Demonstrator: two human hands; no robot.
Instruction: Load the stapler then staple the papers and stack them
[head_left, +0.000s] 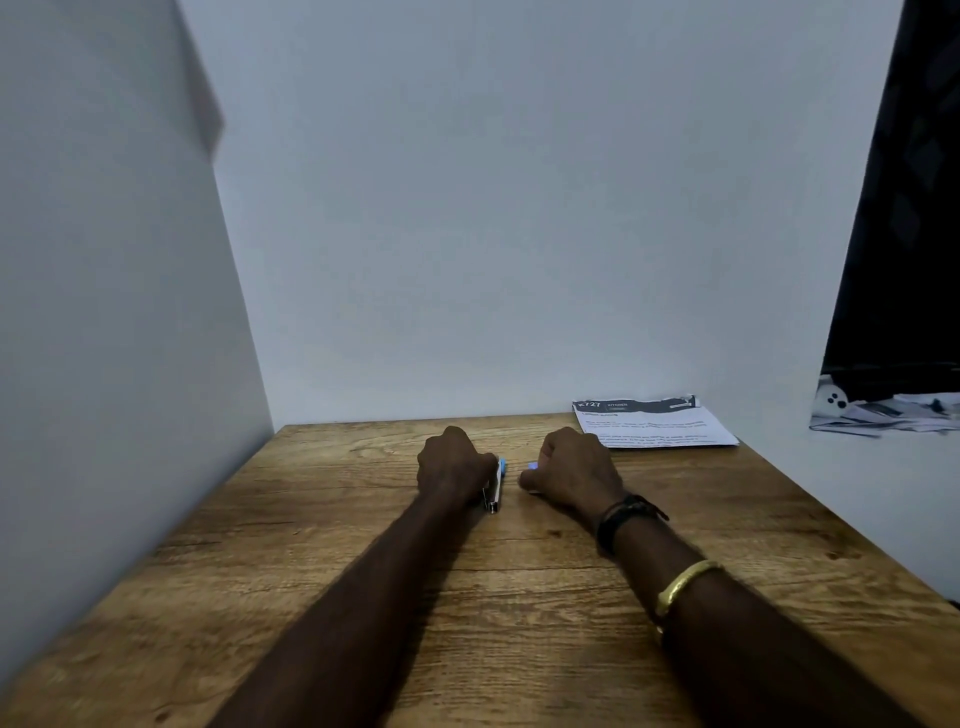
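Observation:
On the wooden table (363, 571) my left hand (453, 462) grips a small blue and silver stapler (495, 486), which sticks out on the hand's right side. A short gap to the right, my right hand (571, 467) has its fingers curled round a small light-blue item (531, 467) that I cannot identify; most of it is hidden. A stack of printed papers (657, 423) lies flat at the table's back right corner, just beyond my right hand.
Pale walls close in the table on the left and at the back. Off the table's right edge sits a dark panel with a black-and-white printed sheet (883, 410) below it. A wrist strap and gold bangle ring my right forearm.

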